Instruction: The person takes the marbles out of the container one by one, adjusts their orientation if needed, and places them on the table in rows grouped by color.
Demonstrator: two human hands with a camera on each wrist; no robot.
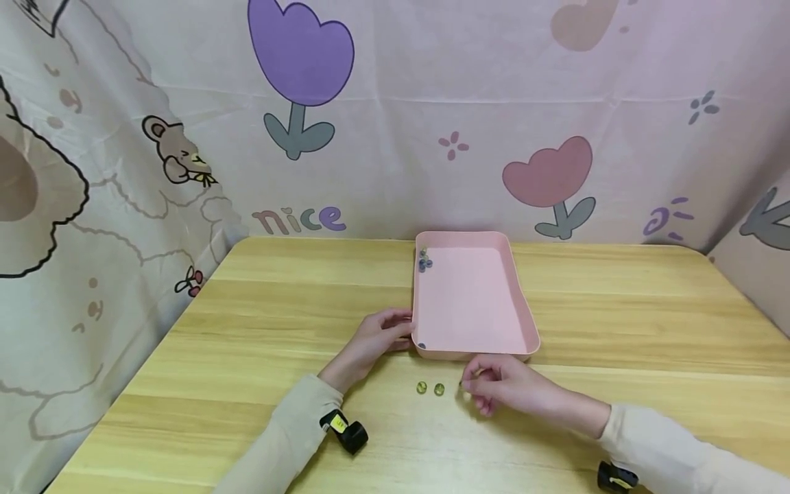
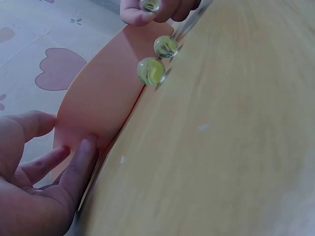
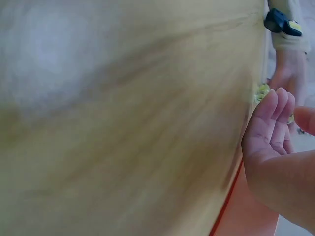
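A pink tray (image 1: 469, 302) stands on the wooden table. My left hand (image 1: 376, 337) rests against its left wall by the near corner; in the left wrist view the fingers (image 2: 81, 160) touch the outer wall. Just in front of the tray, my right hand (image 1: 503, 383) pinches a clear marble (image 2: 150, 5) between thumb and fingertips, above the table. Two clear marbles with yellow-green swirls, a left one (image 1: 422, 387) and a right one (image 1: 439, 389), lie on the table between the hands. In the right wrist view the right hand (image 3: 268, 130) partly hides the marbles.
Several bluish marbles (image 1: 424, 262) sit together in the tray's far left corner. Another dark marble (image 1: 422, 346) lies in its near left corner. A printed cloth (image 1: 395, 137) hangs right behind the table (image 1: 296, 288) and along its sides.
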